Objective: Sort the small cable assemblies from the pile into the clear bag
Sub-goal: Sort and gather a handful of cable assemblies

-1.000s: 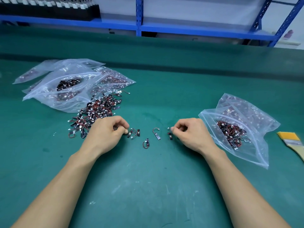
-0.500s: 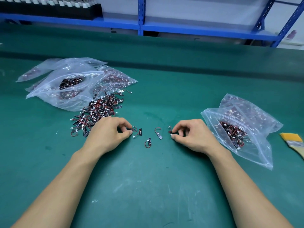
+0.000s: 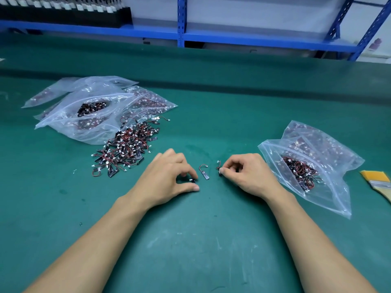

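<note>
Pinching a cable assembly, left hand near the pile, second assembly pinched by right hand near the clear bag, loose assembly lying between

1 pile, 1 brush, 1 loose assy

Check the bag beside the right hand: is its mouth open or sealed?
Open. Zip edges of the clear bag gape apart; cable assemblies inside show through the gap.

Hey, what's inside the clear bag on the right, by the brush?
The clear bag holds a clump of small cable assemblies: black parts with red wires and white connectors. Whatever lies deeper in the clump is covered by the top ones, so no count is possible.
</note>
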Motion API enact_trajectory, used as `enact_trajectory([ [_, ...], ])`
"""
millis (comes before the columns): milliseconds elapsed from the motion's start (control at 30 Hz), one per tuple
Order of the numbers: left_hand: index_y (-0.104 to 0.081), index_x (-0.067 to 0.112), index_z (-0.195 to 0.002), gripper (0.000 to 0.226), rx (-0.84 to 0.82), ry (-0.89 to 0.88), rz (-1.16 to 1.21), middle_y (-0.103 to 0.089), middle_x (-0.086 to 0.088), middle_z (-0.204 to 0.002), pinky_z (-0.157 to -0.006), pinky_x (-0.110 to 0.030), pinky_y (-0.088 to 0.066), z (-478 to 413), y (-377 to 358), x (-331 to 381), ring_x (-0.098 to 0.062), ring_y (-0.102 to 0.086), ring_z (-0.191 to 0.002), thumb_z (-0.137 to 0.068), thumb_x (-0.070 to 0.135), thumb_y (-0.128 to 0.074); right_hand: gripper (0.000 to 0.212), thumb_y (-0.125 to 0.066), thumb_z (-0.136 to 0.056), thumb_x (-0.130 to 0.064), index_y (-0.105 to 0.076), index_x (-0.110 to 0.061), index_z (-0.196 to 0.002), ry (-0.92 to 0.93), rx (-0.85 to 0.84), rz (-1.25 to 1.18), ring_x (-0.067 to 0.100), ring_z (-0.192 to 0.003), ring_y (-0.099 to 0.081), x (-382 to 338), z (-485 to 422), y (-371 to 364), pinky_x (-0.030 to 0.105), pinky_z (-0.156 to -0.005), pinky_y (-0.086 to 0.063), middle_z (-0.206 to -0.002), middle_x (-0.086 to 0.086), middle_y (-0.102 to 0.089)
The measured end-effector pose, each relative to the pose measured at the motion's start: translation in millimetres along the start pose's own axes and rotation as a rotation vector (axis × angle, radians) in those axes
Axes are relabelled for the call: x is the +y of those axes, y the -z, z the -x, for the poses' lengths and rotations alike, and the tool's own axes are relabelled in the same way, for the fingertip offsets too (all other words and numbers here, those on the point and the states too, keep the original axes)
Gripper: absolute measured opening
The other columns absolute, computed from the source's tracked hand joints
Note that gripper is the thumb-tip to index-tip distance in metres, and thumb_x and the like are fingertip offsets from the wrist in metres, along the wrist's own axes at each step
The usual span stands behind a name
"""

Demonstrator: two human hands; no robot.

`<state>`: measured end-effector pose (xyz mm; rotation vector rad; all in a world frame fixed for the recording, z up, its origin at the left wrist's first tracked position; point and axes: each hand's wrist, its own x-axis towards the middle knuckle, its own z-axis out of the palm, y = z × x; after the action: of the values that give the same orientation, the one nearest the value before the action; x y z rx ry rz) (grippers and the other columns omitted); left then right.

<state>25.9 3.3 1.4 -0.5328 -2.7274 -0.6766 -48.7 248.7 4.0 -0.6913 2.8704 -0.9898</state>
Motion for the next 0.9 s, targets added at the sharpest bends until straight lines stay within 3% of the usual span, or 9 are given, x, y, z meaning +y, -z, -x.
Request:
enact_trajectory([
  [100,-0.074,0.035,-0.1,0.022,0.026,-0.004,-0.029,-0.055,0.016,-0.085,-0.079,-0.037,-0.041,-5,-4,0,-0.011,-0.044,-0.087,-0.082,0.048,-0.075,0.012,-0.072,-0.084,-0.036,-0.074,-0.029,-0.074,0.002,0.004,0.001,0.006,-0.056,-0.052,1,-1,-1,0.032,-0.063,-0.049,-0.059,-0.016,-0.061],
  [267,-0.071,0.027,-0.111,0.037,0.121,0.081,-0.007,-0.062,0.011,-0.1,-0.084,-0.035,-0.043,-5,0,-4,-0.015,-0.048,-0.089,-0.091,0.055,-0.058,0.014,-0.072,-0.084,-0.038,-0.073,-0.031,-0.073,-0.006,0.022,-0.014,0.008,-0.059,-0.054,4,-1,-2,0.032,-0.062,-0.049,-0.061,-0.014,-0.063],
  [400,-0.069,0.022,-0.115,0.026,0.207,0.215,-0.116,-0.064,0.003,-0.11,-0.094,-0.042,-0.044,-16,19,-26,-0.023,-0.053,-0.103,-0.097,0.035,-0.056,0.016,-0.072,-0.085,-0.039,-0.071,-0.032,-0.071,-0.005,0.038,-0.026,0.008,-0.057,-0.053,4,-1,-3,0.03,-0.059,-0.046,-0.061,-0.014,-0.063],
  [467,-0.064,0.023,-0.125,0.031,0.143,0.315,-0.269,-0.062,0.0,-0.12,-0.098,-0.043,-0.042,-30,30,-44,-0.027,-0.051,-0.112,-0.095,0.028,-0.058,0.017,-0.072,-0.085,-0.039,-0.071,-0.032,-0.07,-0.006,0.042,-0.029,0.007,-0.056,-0.052,4,-1,-3,0.028,-0.057,-0.043,-0.061,-0.015,-0.063],
  [567,-0.051,0.024,-0.14,0.045,-0.122,0.453,-0.509,-0.052,-0.004,-0.137,-0.103,-0.044,-0.038,-54,40,-67,-0.031,-0.044,-0.125,-0.095,0.025,-0.051,0.017,-0.072,-0.085,-0.039,-0.072,-0.032,-0.069,-0.017,0.046,-0.03,0.007,-0.056,-0.051,3,-1,-3,0.028,-0.056,-0.042,-0.062,-0.015,-0.063],
  [700,-0.063,0.027,-0.127,0.043,-0.263,0.424,-0.641,-0.06,-0.007,-0.125,-0.095,-0.04,-0.043,-75,45,-77,-0.032,-0.052,-0.117,-0.091,0.01,-0.048,0.017,-0.071,-0.086,-0.039,-0.071,-0.034,-0.069,-0.023,0.045,-0.03,0.008,-0.058,-0.052,3,-1,-4,0.028,-0.057,-0.042,-0.063,-0.014,-0.063],
  [800,-0.071,0.025,-0.108,0.036,-0.244,0.399,-0.613,-0.067,-0.006,-0.106,-0.079,-0.039,-0.054,-81,47,-78,-0.033,-0.062,-0.098,-0.083,0.003,-0.056,0.016,-0.071,-0.086,-0.039,-0.071,-0.034,-0.071,-0.021,0.037,-0.034,0.007,-0.058,-0.052,3,-1,-4,0.029,-0.058,-0.044,-0.062,-0.014,-0.062],
  [900,-0.072,0.025,-0.106,0.025,-0.137,0.376,-0.528,-0.068,-0.005,-0.106,-0.076,-0.039,-0.053,-78,50,-81,-0.033,-0.062,-0.098,-0.089,0.01,-0.06,0.013,-0.071,-0.086,-0.038,-0.071,-0.034,-0.074,-0.027,0.039,-0.042,0.008,-0.058,-0.052,3,-2,-4,0.032,-0.062,-0.048,-0.062,-0.014,-0.063],
])
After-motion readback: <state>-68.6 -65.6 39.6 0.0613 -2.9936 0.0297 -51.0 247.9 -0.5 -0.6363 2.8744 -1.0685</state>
